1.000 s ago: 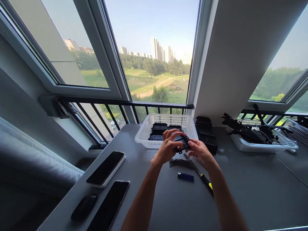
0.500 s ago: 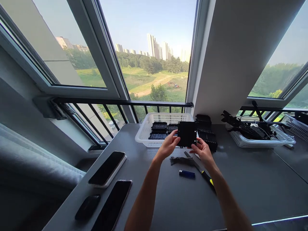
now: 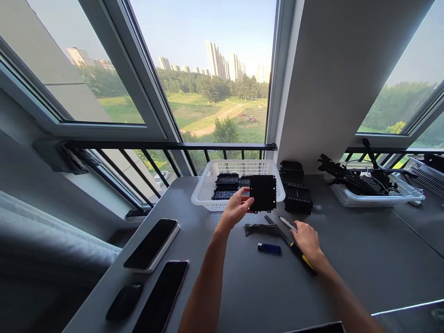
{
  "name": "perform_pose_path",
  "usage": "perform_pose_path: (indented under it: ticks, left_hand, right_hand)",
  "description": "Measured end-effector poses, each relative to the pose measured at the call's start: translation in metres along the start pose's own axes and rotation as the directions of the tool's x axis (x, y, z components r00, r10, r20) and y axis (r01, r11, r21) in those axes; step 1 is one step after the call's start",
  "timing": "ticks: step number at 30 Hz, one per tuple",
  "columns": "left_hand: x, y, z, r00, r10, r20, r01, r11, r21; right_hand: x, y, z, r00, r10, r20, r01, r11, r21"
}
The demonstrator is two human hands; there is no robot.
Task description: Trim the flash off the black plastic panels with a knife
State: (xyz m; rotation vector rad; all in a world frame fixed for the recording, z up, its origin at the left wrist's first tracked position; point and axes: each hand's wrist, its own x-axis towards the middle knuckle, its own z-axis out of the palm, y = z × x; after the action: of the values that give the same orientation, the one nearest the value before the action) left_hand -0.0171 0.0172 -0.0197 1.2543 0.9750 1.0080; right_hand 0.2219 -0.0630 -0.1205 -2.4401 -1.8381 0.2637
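Note:
My left hand (image 3: 238,206) pinches a flat, square black plastic panel (image 3: 262,193) by its left edge and holds it up in front of the white basket. Small tabs and notches run along the panel's edges. Lower and to the right, my right hand (image 3: 307,239) has its fingers closed at the rear end of a slim white pen (image 3: 287,223), whose tip points up and left. Beneath that hand lies a flat-bladed tool with a black and yellow handle (image 3: 303,259). A dark crumpled strip (image 3: 260,229) and a blue lighter (image 3: 269,249) rest on the table nearby.
The white basket (image 3: 204,202) holds several black plastic parts. More black parts (image 3: 297,198) are stacked at its right. Farther right, another white basket (image 3: 360,200) carries black cables. Two phones (image 3: 152,245) and a black mouse (image 3: 125,301) lie at the left on the grey table (image 3: 360,259).
My right hand has let go of the panel and moved down and right to the pen. The panel stays in my left hand, shifted slightly left. The view has turned a little.

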Motion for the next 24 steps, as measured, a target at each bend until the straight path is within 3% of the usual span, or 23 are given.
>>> perform_pose_path:
  ticks: [4,8,9,11,16,21,24]
  left_hand:
    - [-0.002,0.003,-0.002,1.000,0.000,-0.008,-0.001,1.000,-0.028]
    - [-0.001,0.005,-0.006,1.000,0.006,-0.016,-0.007,0.999,-0.046]
    - [-0.001,0.005,-0.007,1.000,0.007,-0.018,-0.008,0.999,-0.050]
    - [0.000,0.006,-0.009,1.000,0.006,-0.024,-0.008,0.998,-0.058]
    - [-0.001,0.008,-0.011,0.998,0.004,-0.060,-0.009,0.997,-0.074]
    - [-0.002,0.008,-0.010,0.999,0.010,-0.053,-0.015,0.996,-0.090]
    - [-0.002,0.008,-0.009,0.998,0.020,-0.059,-0.025,0.996,-0.085]
  right_hand:
    - [0.002,-0.003,0.005,1.000,-0.022,0.016,0.022,1.000,-0.007]
    - [-0.009,-0.003,-0.016,0.996,-0.079,0.030,0.078,0.996,0.035]
    - [-0.015,-0.002,-0.026,0.994,-0.107,0.032,0.104,0.992,0.072]
    - [-0.028,0.000,-0.052,0.976,-0.218,0.023,0.198,0.921,0.335]
    - [-0.053,-0.006,-0.114,0.929,-0.363,-0.074,0.267,0.516,0.814]
    - [-0.049,-0.022,-0.142,0.890,-0.368,-0.270,0.330,0.110,0.937]
    - [-0.038,-0.032,-0.145,0.901,-0.224,-0.372,0.353,-0.119,0.928]
